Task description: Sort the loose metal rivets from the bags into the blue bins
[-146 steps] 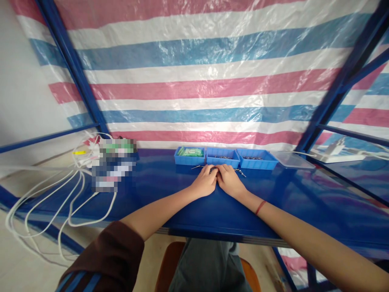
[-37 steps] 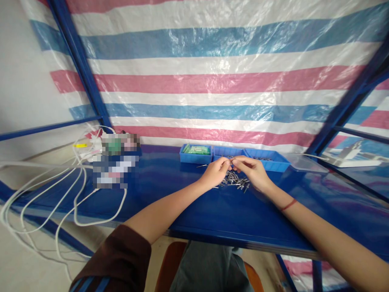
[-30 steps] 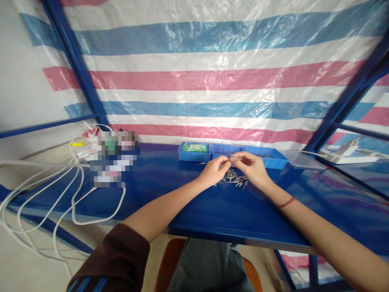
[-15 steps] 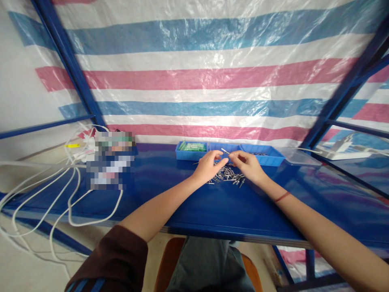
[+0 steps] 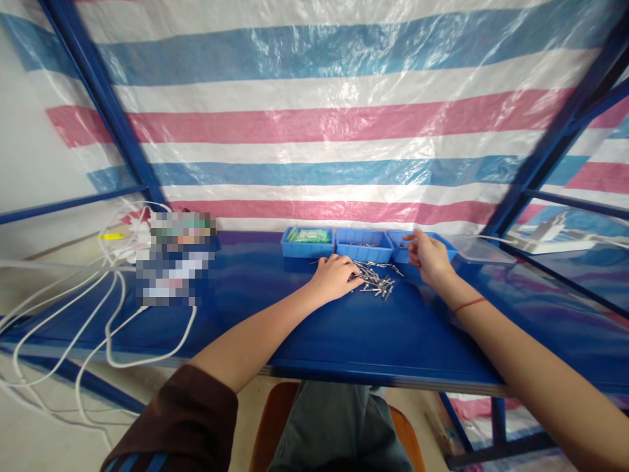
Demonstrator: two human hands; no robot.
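Observation:
A loose pile of thin metal pins that look like blind rivets (image 5: 376,280) lies on the blue table (image 5: 344,334). My left hand (image 5: 335,275) rests at the pile's left side, its fingers curled down among the rivets; the fingertips are partly hidden. Over the right-hand blue bin (image 5: 445,248) hovers my right hand (image 5: 428,257), fingers loosely apart, with nothing visible in them. Some small metal pieces lie in the middle blue bin (image 5: 363,252). In the left blue bin (image 5: 308,249) are green plastic packets (image 5: 308,235).
A clear plastic lid (image 5: 486,250) lies right of the bins. White cables (image 5: 115,328) loop over the table's left end, by a blurred-out patch. A white power strip (image 5: 555,239) is at the far right. Striped sheeting (image 5: 344,124) hangs behind.
My hands were together above the pile with a rivet at the right fingers. Now the right hand has moved right over the right bin, while the left has lowered onto the pile.

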